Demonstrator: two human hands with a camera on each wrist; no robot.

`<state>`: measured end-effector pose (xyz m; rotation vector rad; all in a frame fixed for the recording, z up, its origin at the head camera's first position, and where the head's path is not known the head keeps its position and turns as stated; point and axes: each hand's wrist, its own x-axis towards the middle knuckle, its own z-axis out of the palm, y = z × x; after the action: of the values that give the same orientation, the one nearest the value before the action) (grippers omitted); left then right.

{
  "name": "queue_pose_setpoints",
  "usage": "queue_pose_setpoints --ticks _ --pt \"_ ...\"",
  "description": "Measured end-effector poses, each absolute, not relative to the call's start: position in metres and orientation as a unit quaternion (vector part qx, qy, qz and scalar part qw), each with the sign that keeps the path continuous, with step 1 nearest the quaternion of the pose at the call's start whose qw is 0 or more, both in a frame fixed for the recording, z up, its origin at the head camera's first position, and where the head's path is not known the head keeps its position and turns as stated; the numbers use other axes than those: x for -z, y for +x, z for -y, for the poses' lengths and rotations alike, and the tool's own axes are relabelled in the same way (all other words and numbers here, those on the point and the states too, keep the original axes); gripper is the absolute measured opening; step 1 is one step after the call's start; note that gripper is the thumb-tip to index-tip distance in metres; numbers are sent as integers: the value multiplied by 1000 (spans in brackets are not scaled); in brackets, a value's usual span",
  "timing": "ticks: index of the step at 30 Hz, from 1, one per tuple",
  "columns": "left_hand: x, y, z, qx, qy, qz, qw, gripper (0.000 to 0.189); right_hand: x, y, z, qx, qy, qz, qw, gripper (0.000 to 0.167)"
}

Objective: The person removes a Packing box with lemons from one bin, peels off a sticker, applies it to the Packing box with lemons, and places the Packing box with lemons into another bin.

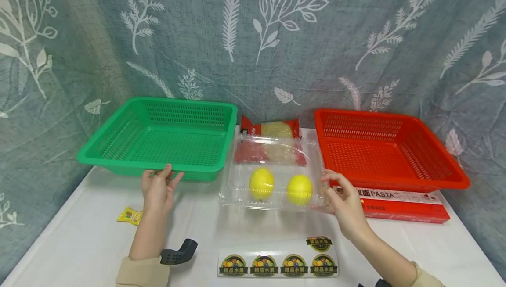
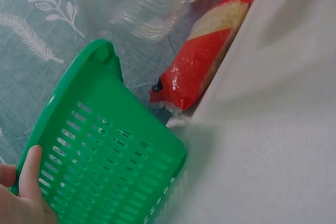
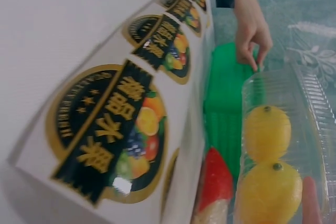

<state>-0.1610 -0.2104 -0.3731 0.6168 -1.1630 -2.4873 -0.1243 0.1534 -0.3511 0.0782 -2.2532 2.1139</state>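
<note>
My left hand [image 1: 158,190] pinches the near rim of the green basket [image 1: 203,166], thumb and fingers on either side of the edge in the left wrist view. With my right hand [image 1: 345,208] I grip the right side of a clear plastic fruit box [image 1: 237,197], lifted above the table. Inside the box lie two yellow lemons [image 1: 261,184] [image 3: 269,192], side by side. The lid looks closed over them. Behind the box, partly seen through it, is a red bag of pale contents [image 1: 276,129].
A red basket [image 1: 450,159] stands at the right, by a red pasta box [image 1: 407,212]. A sheet of round fruit stickers [image 1: 278,258] lies at the table's front. Left of it is a small yellow packet [image 1: 129,216]. A patterned curtain [image 1: 205,28] hangs behind.
</note>
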Motion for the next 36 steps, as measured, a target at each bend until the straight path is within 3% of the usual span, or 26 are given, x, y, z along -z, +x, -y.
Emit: queue_pose_setpoints --ticks 36 --pt "377 -158 214 861 202 441 155 17 389 -118 -155 -692 21 721 18 19"
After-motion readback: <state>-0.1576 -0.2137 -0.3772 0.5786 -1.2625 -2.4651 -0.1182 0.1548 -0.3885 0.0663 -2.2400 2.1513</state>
